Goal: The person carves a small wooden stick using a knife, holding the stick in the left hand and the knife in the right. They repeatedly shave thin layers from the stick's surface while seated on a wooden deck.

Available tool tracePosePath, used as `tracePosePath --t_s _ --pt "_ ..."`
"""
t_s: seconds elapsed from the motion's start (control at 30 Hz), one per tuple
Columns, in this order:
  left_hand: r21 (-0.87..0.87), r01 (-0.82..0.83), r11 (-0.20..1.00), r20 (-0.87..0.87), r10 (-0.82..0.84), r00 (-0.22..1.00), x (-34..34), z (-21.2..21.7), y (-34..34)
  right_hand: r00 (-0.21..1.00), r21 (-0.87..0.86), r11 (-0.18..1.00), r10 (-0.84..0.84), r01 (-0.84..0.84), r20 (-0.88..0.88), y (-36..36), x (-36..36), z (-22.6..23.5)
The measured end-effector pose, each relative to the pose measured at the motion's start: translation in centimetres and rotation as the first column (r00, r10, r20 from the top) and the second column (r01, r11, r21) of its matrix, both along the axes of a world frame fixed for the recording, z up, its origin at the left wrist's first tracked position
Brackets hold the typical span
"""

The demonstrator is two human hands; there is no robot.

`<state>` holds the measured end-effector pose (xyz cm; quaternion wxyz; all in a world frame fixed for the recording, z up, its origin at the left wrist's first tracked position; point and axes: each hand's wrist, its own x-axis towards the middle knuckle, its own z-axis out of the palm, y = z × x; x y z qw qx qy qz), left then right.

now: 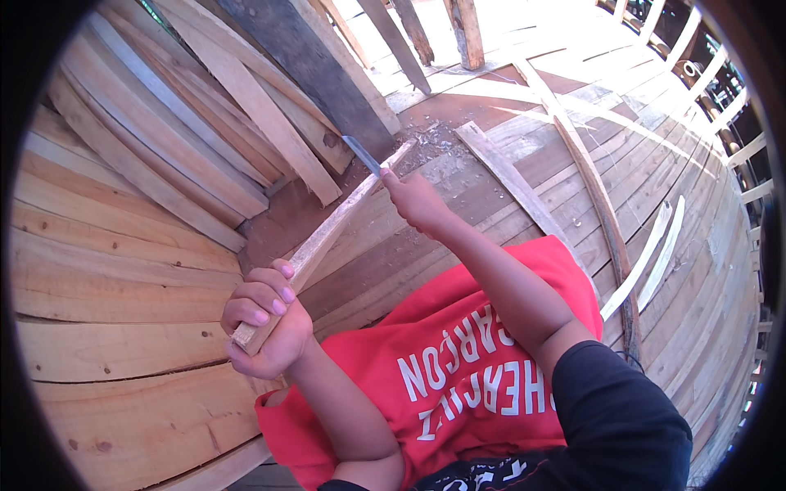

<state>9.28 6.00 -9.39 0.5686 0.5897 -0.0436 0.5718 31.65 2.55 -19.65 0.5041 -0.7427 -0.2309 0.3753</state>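
My left hand [272,323] is wrapped round the near end of a long, narrow wooden strip [332,227]. The strip slants up and away to the right, its far end near a heap of wood shavings [438,146] on the floor. In my right hand [415,202] is a knife, its handle hidden in the fingers. The grey knife blade [361,154] lies across the strip close to its far end and points to the upper left. A red cloth [491,327] with white lettering covers my lap, below both forearms.
Planks [164,114] lean at the upper left, beside a dark, broad board [307,61]. A wall of boards [123,344] stands on the left. On the plank floor [704,327] at the right lie a long batten [594,176] and two pale, curved strips [647,260].
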Motion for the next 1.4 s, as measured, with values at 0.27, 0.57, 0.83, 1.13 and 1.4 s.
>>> tracePosePath --t_s 0.27,0.57,0.83,1.13,1.4 --pt "0.007 -0.013 1.000 0.004 0.013 1.000 -0.5 0.6 0.0 0.917 -0.089 0.996 -0.020 -0.017 -0.398 -0.1 0.6 -0.2" --pt "-0.054 -0.034 0.998 0.064 0.037 0.997 -1.5 -0.1 1.3 0.955 -0.020 0.997 0.063 -0.072 -0.291 0.1 -1.8 2.0" --pt "-0.017 -0.023 1.000 0.021 0.023 1.000 -1.1 0.5 0.4 0.975 0.015 1.000 0.018 -0.015 -0.219 0.2 -1.0 0.8" --pt "0.003 -0.022 1.000 0.014 0.022 1.000 -0.9 0.5 0.2 0.992 0.018 0.999 0.041 -0.039 -0.116 -0.4 -1.9 2.1" --pt "-0.105 -0.111 0.988 0.100 0.121 0.988 -0.2 -0.8 0.9 0.986 0.070 0.996 -0.039 0.051 -0.161 0.5 -2.4 -0.2"
